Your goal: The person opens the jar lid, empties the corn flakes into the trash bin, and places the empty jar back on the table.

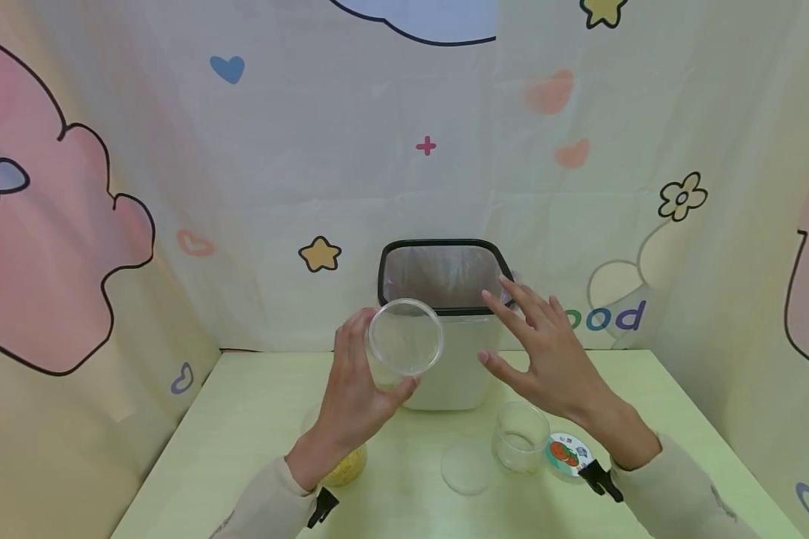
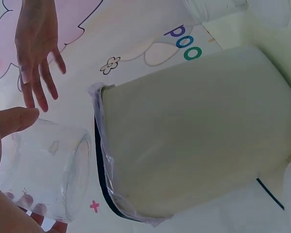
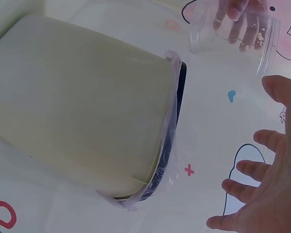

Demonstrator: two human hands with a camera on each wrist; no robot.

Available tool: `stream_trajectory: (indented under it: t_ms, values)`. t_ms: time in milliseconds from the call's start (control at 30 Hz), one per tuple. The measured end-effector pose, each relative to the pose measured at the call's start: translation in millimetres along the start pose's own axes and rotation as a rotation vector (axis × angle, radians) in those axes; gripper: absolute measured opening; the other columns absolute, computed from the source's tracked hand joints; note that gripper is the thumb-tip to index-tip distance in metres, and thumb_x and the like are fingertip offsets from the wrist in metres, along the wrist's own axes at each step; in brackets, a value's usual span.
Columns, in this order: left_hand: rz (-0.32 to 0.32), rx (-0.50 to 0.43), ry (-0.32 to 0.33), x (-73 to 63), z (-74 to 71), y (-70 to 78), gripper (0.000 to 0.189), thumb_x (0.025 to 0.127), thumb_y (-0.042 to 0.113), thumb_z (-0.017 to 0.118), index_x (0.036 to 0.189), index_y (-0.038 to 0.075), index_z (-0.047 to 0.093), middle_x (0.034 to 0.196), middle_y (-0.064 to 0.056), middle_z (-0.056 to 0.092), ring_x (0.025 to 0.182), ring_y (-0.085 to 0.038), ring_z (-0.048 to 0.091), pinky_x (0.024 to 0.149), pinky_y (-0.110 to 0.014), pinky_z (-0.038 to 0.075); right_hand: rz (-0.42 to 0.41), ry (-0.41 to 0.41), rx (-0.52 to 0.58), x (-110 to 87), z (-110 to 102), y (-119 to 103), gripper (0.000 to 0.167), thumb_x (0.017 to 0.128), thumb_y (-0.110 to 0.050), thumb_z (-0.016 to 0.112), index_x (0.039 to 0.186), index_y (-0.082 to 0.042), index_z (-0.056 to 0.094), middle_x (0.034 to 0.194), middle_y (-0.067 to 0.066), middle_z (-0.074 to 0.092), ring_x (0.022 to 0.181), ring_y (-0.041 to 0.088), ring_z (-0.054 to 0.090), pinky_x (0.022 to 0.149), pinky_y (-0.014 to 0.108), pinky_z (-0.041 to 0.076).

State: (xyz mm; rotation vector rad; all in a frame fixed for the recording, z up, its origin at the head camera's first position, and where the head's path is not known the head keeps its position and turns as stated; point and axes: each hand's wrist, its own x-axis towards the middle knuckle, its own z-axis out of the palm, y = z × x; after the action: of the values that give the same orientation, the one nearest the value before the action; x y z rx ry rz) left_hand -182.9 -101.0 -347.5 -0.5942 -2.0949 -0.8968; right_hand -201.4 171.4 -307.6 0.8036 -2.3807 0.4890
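Observation:
My left hand (image 1: 359, 393) grips a clear plastic jar (image 1: 406, 338) by its side, thumb on one side and fingers on the other, in front of the bin's rim. In the right wrist view, small crumbs cling inside the jar (image 3: 235, 41). My right hand (image 1: 556, 359) is raised at the bin's right side with its fingers spread, holding nothing. Behind both hands stands a pale trash bin (image 1: 448, 367) with a black rim and a thin liner bag, its edge visible in the left wrist view (image 2: 106, 160).
On the table (image 1: 243, 434) a second clear jar (image 1: 522, 442) stands beside a clear round lid (image 1: 466, 467). A round container with a printed lid (image 1: 568, 454) is at the right. A jar with yellow contents (image 1: 347, 468) is partly hidden behind my left wrist. A patterned curtain (image 1: 350, 150) hangs behind.

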Motion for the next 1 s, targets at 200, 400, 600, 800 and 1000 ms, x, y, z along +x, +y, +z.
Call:
stream_trajectory:
  t_ms: [200, 400, 600, 800, 1000]
  values:
    - [-0.074, -0.058, -0.021, -14.3, 3.3, 2.3, 0.098, 0.065, 0.025, 0.089, 0.144, 0.008, 0.033, 0.14, -0.007, 0.043, 0.128, -0.023, 0.044, 0.098, -0.047, 0.051, -0.027, 0.025, 0.005, -9.3, 5.6, -4.3, 0.074, 0.086, -0.041, 0.068, 0.151, -0.024, 0.039, 0.162, 0.005, 0.028, 0.146, 0.034, 0.029, 0.117, 0.065, 0.016]
    - [-0.094, -0.087, -0.033, -25.8, 6.4, 3.0, 0.099, 0.065, 0.026, 0.089, 0.145, 0.011, 0.032, 0.141, -0.006, 0.043, 0.128, -0.022, 0.047, 0.101, -0.044, 0.05, -0.043, 0.033, 0.003, -16.6, 10.8, -7.7, 0.071, 0.085, -0.041, 0.069, 0.149, -0.023, 0.043, 0.161, 0.005, 0.03, 0.146, 0.033, 0.031, 0.117, 0.066, 0.017]
    - [-0.12, -0.119, -0.025, -33.8, 8.5, 2.8, 0.102, 0.065, 0.027, 0.09, 0.146, 0.008, 0.032, 0.145, -0.005, 0.042, 0.129, -0.025, 0.048, 0.104, -0.045, 0.046, -0.043, 0.03, 0.008, -25.0, 14.0, -11.0, 0.074, 0.085, -0.04, 0.07, 0.151, -0.027, 0.039, 0.161, 0.005, 0.03, 0.145, 0.036, 0.033, 0.116, 0.064, 0.019]
    - [-0.176, -0.112, -0.046, -45.0, 9.9, 4.0, 0.103, 0.065, 0.029, 0.09, 0.146, 0.007, 0.03, 0.14, -0.008, 0.045, 0.125, -0.027, 0.052, 0.099, -0.049, 0.05, -0.023, 0.004, 0.014, -34.4, 17.3, -15.4, 0.076, 0.085, -0.041, 0.071, 0.152, -0.026, 0.038, 0.161, 0.005, 0.029, 0.146, 0.034, 0.03, 0.116, 0.067, 0.018]
    - [-0.197, -0.139, -0.077, -56.1, 12.3, 2.7, 0.103, 0.065, 0.026, 0.091, 0.146, 0.012, 0.03, 0.141, -0.003, 0.045, 0.125, -0.022, 0.052, 0.1, -0.047, 0.049, -0.017, -0.022, 0.023, -42.6, 21.6, -18.1, 0.077, 0.084, -0.041, 0.072, 0.152, -0.028, 0.037, 0.162, 0.004, 0.028, 0.146, 0.032, 0.03, 0.117, 0.065, 0.017]
